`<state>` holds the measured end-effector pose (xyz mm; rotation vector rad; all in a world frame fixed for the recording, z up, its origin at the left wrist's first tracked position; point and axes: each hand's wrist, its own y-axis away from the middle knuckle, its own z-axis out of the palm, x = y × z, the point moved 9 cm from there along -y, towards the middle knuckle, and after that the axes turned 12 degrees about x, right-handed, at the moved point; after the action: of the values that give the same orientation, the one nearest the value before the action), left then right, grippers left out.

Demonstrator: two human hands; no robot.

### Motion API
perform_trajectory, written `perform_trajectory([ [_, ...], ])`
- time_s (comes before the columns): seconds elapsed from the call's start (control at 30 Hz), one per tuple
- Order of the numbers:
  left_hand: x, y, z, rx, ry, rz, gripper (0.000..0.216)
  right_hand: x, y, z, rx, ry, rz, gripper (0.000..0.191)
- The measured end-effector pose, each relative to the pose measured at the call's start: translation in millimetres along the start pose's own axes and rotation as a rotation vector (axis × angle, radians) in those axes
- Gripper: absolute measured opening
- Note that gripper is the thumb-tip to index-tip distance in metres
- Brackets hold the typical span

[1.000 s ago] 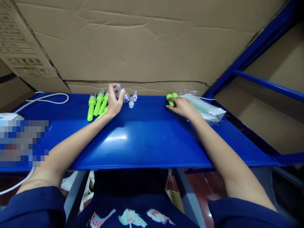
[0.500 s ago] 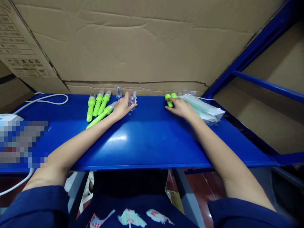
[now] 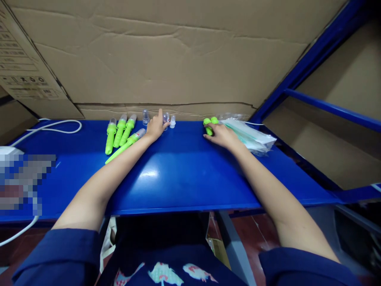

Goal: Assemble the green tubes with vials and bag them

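My left hand [image 3: 155, 127] reaches to the back of the blue table [image 3: 178, 171], its fingers closing around a small clear cap [image 3: 165, 118]. Another clear cap with a red spot [image 3: 172, 121] stands just right of it, and one more clear cap [image 3: 145, 116] stands to the left. Three green tubes [image 3: 119, 129] lie side by side left of that hand, and a fourth green tube [image 3: 125, 145] lies slanted beside my forearm. My right hand [image 3: 222, 135] rests closed on two green pieces [image 3: 209, 123] next to a clear plastic bag [image 3: 250, 136].
A large cardboard sheet [image 3: 178, 55] stands along the table's back edge. A white cable [image 3: 56, 125] runs across the far left to a white device [image 3: 7, 151]. A blue frame rail [image 3: 327, 107] rises at the right. A blurred patch covers the left of the table.
My left hand set down the clear caps it held up and moved right and farther back to the caps by the cardboard. My right hand has barely moved.
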<state>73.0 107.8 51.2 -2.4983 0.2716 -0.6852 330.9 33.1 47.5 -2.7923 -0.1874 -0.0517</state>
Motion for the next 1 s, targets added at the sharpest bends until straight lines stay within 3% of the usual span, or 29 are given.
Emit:
perform_trajectory([
  [0.33, -49.9, 8.8, -40.1, 0.067, -0.152, 0.003, 0.056, -3.1, -0.8, 6.8, 0.003, -0.047, -0.030, 0.055],
  [0.6, -32.1, -3.8, -41.8, 0.068, -0.274, 0.039, 0.037, -4.5, 0.1, 9.1, -0.046, -0.070, -0.012, 0.054],
  [0.73, -32.8, -11.8, -35.6, 0.083, -0.275, -0.006, 0.053, -4.1, 0.7, 7.5, -0.074, -0.079, 0.013, 0.052],
  [0.83, -34.0, -9.7, -39.7, 0.133, -0.245, -0.027, 0.066, 0.9, 0.4, 4.4, -0.081, -0.061, 0.016, 0.041],
  [1.0, -33.9, -5.4, -60.8, 0.121, -0.359, 0.040, 0.049, 18.1, 0.7, -0.4, -0.069, 0.038, 0.049, 0.024],
])
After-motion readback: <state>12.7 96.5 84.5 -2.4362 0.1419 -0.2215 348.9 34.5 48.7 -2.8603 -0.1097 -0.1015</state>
